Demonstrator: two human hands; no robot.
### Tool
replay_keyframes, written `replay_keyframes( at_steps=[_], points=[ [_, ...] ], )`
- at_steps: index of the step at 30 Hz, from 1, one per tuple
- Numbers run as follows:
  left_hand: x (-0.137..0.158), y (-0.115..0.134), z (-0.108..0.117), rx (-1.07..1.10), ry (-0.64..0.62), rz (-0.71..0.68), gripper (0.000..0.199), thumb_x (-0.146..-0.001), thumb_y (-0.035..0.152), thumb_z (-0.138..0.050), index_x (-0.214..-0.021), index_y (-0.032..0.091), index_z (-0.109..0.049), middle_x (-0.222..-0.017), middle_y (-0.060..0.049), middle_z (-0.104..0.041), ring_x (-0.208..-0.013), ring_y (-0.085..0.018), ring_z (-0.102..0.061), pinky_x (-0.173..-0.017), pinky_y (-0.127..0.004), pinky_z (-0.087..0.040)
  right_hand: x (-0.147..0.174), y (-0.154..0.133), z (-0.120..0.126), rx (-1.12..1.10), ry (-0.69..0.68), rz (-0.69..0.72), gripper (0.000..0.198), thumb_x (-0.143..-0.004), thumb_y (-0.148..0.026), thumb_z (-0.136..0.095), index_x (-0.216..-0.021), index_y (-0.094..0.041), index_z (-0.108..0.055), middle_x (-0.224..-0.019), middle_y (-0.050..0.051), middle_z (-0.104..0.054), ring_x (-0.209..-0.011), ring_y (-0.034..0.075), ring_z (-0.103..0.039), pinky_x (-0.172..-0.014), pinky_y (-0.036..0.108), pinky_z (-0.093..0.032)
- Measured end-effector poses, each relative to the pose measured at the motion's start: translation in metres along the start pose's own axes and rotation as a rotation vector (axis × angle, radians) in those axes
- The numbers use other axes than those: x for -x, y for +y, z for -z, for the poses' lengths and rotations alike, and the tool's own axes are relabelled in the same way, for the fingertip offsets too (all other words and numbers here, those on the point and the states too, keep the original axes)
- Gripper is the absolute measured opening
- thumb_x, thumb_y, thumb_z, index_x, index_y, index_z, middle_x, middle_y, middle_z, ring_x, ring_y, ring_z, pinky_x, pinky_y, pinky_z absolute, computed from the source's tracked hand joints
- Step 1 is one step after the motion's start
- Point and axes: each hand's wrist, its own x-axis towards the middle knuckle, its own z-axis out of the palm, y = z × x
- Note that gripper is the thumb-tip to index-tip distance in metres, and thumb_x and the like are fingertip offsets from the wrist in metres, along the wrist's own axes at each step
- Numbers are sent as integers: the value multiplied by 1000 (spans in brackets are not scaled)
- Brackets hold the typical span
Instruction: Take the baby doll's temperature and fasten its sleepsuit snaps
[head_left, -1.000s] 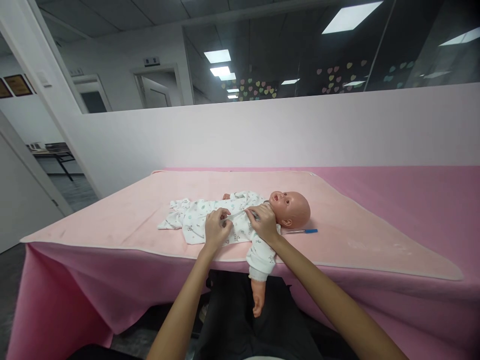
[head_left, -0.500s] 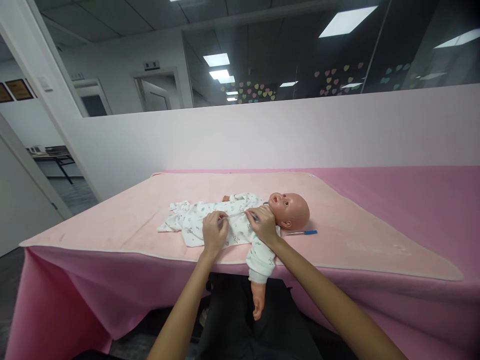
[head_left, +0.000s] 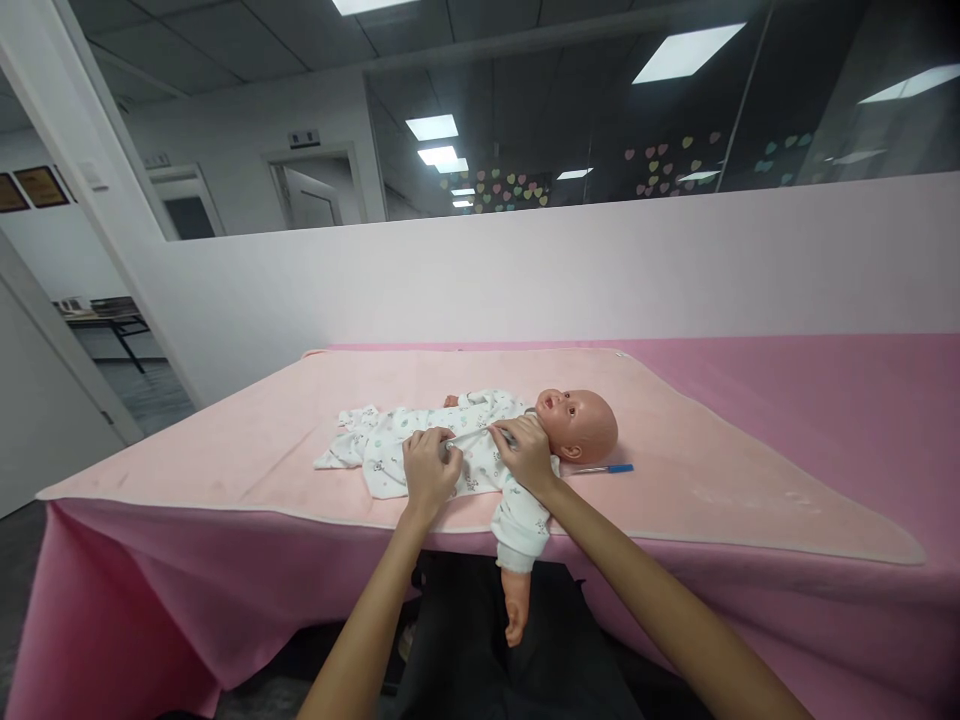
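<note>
A baby doll (head_left: 589, 425) lies on its back, its head to the right, in a white patterned garment (head_left: 390, 470). A thin white strip (head_left: 471, 436) runs taut between my hands over the doll's chest; whether it belongs to the garment I cannot tell. Closed on the strip's left end is my left hand (head_left: 431, 468), above the doll's belly. My right hand (head_left: 529, 455) pinches the other end near the doll's neck. The doll's near arm (head_left: 517, 600) hangs over the table edge.
A pen with a blue cap (head_left: 619, 468) lies beside the doll's head. Under the doll is a peach blanket (head_left: 247, 440) over a pink tablecloth (head_left: 862, 420). A white wall (head_left: 525, 275) rises behind the table.
Both hands keep their grip on the strip. My left hand has shifted very slightly, and the strip slopes a little more. The view has tilted slightly upward.
</note>
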Motion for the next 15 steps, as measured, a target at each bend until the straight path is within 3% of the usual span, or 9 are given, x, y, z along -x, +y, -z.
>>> replay_keyframes(
  at_steps=[10, 15],
  points=[
    [1, 0, 1, 41, 61, 55, 10, -71, 18, -49, -80, 21, -52, -76, -1, -60, -77, -19, -52, -79, -35, -34, 1, 1, -2, 13, 0, -4, 17, -83, -26, -50, -72, -20, -61, -65, 2, -63, -64, 16, -55, -65, 30, -38],
    [1, 0, 1, 27, 87, 67, 2, -70, 19, -50, -70, 21, -49, -68, 0, -57, -72, -18, -51, -76, -34, -35, 0, 0, -1, 22, -3, -6, 18, -83, -27, -49, -72, -20, -62, -64, 2, -63, -65, 16, -55, -64, 30, -38]
  ],
)
